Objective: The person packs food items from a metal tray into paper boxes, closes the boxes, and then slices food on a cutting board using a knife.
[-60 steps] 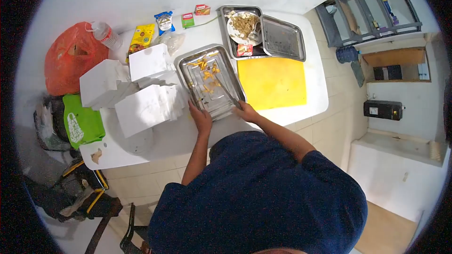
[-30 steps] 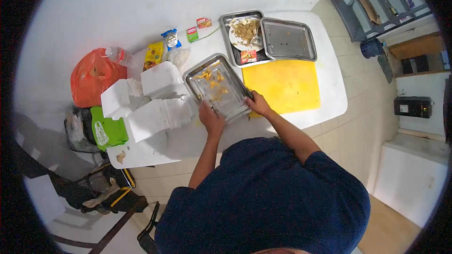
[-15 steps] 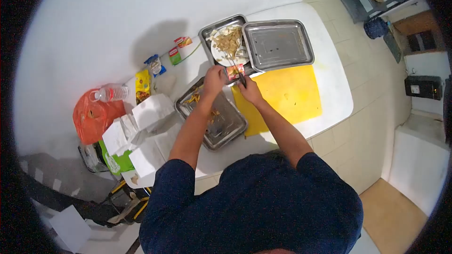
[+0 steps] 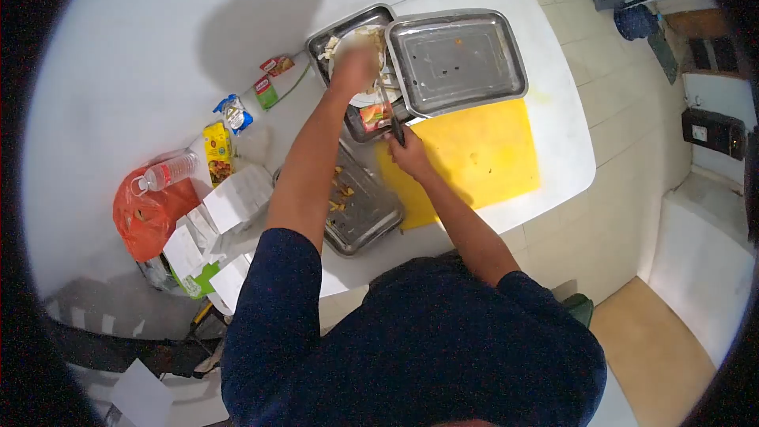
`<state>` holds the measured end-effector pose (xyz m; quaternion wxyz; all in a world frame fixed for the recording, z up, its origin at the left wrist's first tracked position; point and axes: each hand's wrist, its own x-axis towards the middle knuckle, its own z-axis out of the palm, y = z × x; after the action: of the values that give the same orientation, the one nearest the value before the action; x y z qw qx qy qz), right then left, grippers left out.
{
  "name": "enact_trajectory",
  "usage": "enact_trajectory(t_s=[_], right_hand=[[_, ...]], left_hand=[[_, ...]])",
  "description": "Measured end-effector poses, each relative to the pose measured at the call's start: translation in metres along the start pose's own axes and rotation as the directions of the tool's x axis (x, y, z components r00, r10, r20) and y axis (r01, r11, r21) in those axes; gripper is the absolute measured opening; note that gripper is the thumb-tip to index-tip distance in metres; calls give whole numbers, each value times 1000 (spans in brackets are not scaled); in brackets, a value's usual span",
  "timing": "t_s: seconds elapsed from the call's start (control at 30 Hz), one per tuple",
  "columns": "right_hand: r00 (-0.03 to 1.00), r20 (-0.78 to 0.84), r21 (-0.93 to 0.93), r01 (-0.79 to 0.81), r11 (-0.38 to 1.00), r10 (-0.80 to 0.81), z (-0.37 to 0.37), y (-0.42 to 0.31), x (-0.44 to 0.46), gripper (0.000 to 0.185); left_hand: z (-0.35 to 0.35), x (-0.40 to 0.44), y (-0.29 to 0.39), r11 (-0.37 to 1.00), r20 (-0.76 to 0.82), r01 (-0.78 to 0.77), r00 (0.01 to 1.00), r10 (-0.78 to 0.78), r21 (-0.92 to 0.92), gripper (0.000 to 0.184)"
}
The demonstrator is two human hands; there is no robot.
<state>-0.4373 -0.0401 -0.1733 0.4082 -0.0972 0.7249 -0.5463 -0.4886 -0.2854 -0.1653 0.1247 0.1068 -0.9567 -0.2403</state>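
Observation:
My left hand (image 4: 356,67), smeared by motion, is over the white plate (image 4: 365,100) of chopped pale and brown food; its fingers cannot be made out. The plate sits in a metal tray (image 4: 318,46). My right hand (image 4: 409,153) is closed round the black handle of a knife (image 4: 397,131), whose thin blade points toward the plate. Just left of the handle, a red and yellow packet (image 4: 375,117) lies at the tray's near end.
A second metal tray (image 4: 458,63) overlaps the yellow cutting board (image 4: 474,158). A third tray (image 4: 364,217) holds yellowish scraps. Along the left are small packets (image 4: 266,92), a yellow packet (image 4: 217,150), a plastic bottle (image 4: 170,170), a red bag (image 4: 142,217) and white boxes (image 4: 237,198).
My left hand has moved up from beside the red packet to over the plate. My right hand keeps the knife and has shifted slightly left and down. The view has moved a little.

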Motion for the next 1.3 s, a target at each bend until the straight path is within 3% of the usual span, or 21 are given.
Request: enact_trajectory(t_s=[0.07,0.23,0.37,0.47,0.57,0.7,0.8,1.0,1.1,1.23,1.3], right_hand=[[999,7,26,-52,998,52,-6,-7,-11,28],[998,45,7,-43,999,42,-15,-6,-16,26],[997,70,-7,-39,999,39,-17,-16,-16,27],[998,55,-4,-19,1000,19,-15,-18,-14,26],[990,84,89,-117,989,109,-19,-35,-21,24],[996,62,100,-69,993,63,-21,-30,-20,23],[997,71,120,-17,993,9,-23,-21,-23,26],[999,49,126,-17,992,11,-31,-12,-28,22],[998,58,143,7,990,-16,-30,-5,-32,22],[996,78,124,40,992,-50,-38,-4,-43,22],[995,93,67,26,997,-32,-44,0,-49,22]], left_hand=[[1,4,-1,1000,158,-26,987,26,0,41],[4,-7,2,992,77,41,997,-31,-121,34],[10,-21,10,946,56,272,962,-266,-176,29],[28,-26,-14,953,143,287,952,-272,-101,23],[21,-25,-8,889,-26,307,942,-335,-341,17],[20,-12,-22,890,-175,255,925,-339,-377,14],[21,-4,-27,824,-180,281,893,-412,-491,14],[4,11,-4,881,-197,269,910,-365,-390,21],[17,22,-17,916,-199,128,956,-216,-380,21],[16,25,-12,972,41,166,984,-175,166,14],[14,18,0,973,-19,171,985,-170,156,10]])
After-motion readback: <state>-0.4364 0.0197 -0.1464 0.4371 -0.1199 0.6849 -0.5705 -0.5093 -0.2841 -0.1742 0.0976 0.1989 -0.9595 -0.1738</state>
